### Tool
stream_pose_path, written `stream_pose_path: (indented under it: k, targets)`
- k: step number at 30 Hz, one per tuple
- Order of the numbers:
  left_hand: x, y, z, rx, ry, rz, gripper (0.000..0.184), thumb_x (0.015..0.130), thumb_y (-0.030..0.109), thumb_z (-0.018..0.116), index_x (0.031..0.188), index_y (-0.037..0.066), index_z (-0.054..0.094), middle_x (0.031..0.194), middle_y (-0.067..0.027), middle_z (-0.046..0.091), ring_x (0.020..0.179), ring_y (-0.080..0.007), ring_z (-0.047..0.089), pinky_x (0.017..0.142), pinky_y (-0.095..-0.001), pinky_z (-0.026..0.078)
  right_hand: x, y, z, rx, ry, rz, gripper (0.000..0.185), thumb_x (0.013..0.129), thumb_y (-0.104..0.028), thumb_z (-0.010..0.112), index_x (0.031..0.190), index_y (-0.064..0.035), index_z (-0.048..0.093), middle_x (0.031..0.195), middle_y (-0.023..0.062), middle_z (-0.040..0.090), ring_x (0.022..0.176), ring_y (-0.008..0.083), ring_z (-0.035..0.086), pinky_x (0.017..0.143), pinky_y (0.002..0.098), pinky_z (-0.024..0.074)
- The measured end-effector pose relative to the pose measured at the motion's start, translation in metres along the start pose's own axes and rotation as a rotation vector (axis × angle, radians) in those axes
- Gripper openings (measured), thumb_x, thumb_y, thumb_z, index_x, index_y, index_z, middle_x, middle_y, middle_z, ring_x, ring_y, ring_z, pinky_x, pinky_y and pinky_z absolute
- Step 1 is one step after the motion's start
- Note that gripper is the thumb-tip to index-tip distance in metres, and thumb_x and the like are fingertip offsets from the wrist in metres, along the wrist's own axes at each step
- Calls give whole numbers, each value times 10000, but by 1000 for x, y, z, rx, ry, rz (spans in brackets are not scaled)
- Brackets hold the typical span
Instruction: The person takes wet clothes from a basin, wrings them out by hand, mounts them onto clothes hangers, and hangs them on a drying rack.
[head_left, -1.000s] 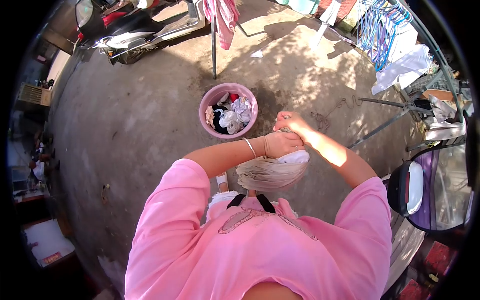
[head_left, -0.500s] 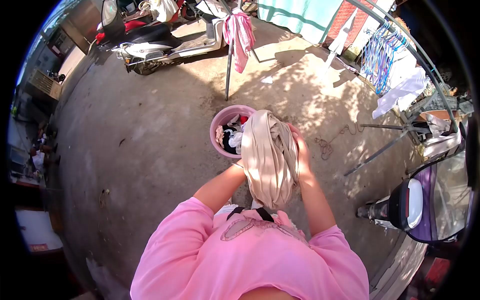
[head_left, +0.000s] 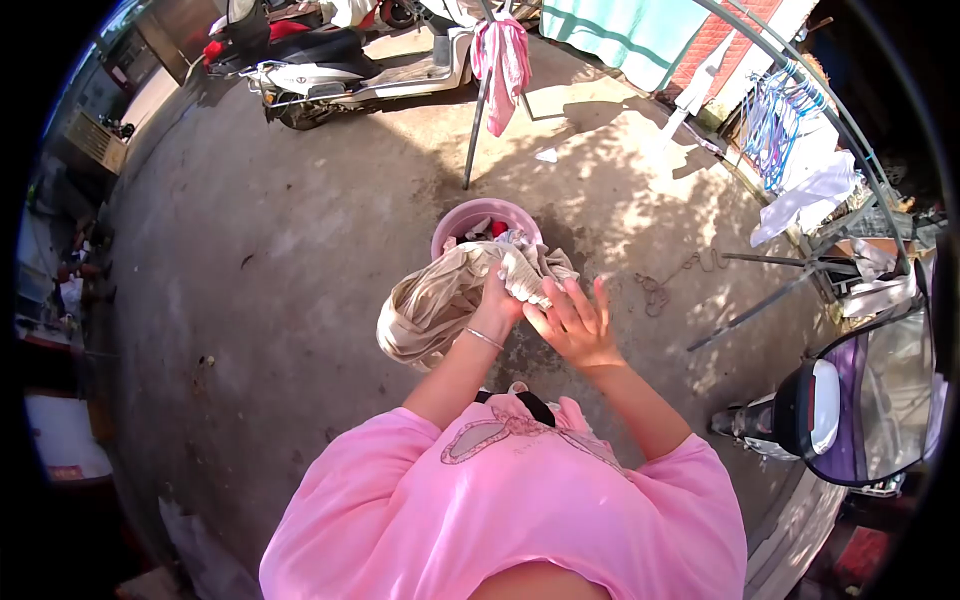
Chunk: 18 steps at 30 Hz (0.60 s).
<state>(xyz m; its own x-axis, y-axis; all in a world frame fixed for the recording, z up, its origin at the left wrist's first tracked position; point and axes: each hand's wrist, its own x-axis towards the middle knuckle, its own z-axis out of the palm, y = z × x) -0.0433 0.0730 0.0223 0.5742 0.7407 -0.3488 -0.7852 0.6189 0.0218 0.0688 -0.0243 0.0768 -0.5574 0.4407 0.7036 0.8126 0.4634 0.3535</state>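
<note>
My left hand (head_left: 496, 308) is closed on a beige garment (head_left: 425, 305) near its gathered, elastic-looking band (head_left: 526, 277). A bracelet is on that wrist. The rest of the cloth hangs in loose folds to the left, over the front of a pink basin (head_left: 505, 209). My right hand (head_left: 577, 328) is open with fingers spread, just right of the band; whether its fingertips touch the cloth I cannot tell. Inside the basin, red and pale clothes (head_left: 499, 229) show, partly hidden by the garment.
A metal rack stands behind the basin with a pink cloth (head_left: 501, 65) on it. Right of me are blue and purple hangers (head_left: 770, 130), a white cloth (head_left: 808, 203), and a scooter (head_left: 800, 410). Another scooter (head_left: 350, 75) is parked at the back left. Thin cord (head_left: 655, 295) lies on the concrete.
The beige garment has swung from the middle to the left and its gathered band now shows. My right hand has come off the bundle's side and spread its fingers.
</note>
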Motion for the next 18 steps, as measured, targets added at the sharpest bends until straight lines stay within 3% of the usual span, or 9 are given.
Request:
stream_pose_path:
  k: [2,4,5,6,8,11,14,16,18]
  targets:
    - [-26,-10,8,149,-104,49,287,907,196,389,1085,29,542,1006,-136,615,908,-262,620,823,-416,515,17,16,4,-13,-162,-96,564,782,-126,590,1280,-358,462,1415,2,348,1313,313,301,1021,569,289]
    - [-26,-19,11,144,131,139,304,926,200,385,1149,38,511,1065,-113,602,952,-243,613,850,-408,507,28,46,11,273,-426,84,606,735,-92,582,1283,-325,468,1409,4,357,1311,321,298,1012,581,294]
    - [-27,-18,11,205,161,118,392,953,326,323,1215,89,494,1174,-88,571,1088,-252,561,929,-467,444,30,48,11,232,-326,26,629,703,-69,565,1287,-284,471,1388,22,390,1240,310,404,952,517,405]
    - [-14,-20,-6,212,171,176,367,953,293,348,1225,85,481,1159,-90,577,1070,-251,569,917,-424,463,17,57,32,510,-305,43,639,702,-45,560,1301,-245,460,1327,57,459,1053,270,562,802,397,517]
    - [-18,-21,3,237,291,311,326,939,175,402,1239,59,456,1142,-99,577,1064,-228,570,900,-392,473,7,55,44,529,-291,72,672,672,-43,600,1309,-196,448,1201,88,540,840,255,633,651,339,539]
    - [-20,-18,17,324,231,581,407,857,-11,521,1251,-3,419,1117,-94,573,989,-196,592,848,-342,493,20,36,26,585,-387,330,679,642,-68,653,1288,-111,446,1023,118,577,777,321,626,638,392,521]
    - [-31,-23,28,427,1,764,422,826,-61,553,1227,-39,426,1105,-95,575,963,-189,600,862,-321,478,24,27,22,674,-332,514,659,616,-113,681,1239,-106,467,1028,128,597,746,328,623,623,392,523]
    - [-28,-28,27,495,54,804,370,824,-50,573,1175,-64,459,1064,-96,594,938,-191,612,869,-310,468,17,23,27,727,-311,647,544,603,-142,703,1114,-54,539,902,155,628,751,365,611,628,402,506]
    - [-33,-26,28,729,-8,796,380,852,-4,561,1205,-41,429,1124,-134,560,995,-197,587,852,-309,472,13,25,30,994,-493,730,386,604,-148,724,939,-15,584,772,154,626,723,317,630,620,382,491]
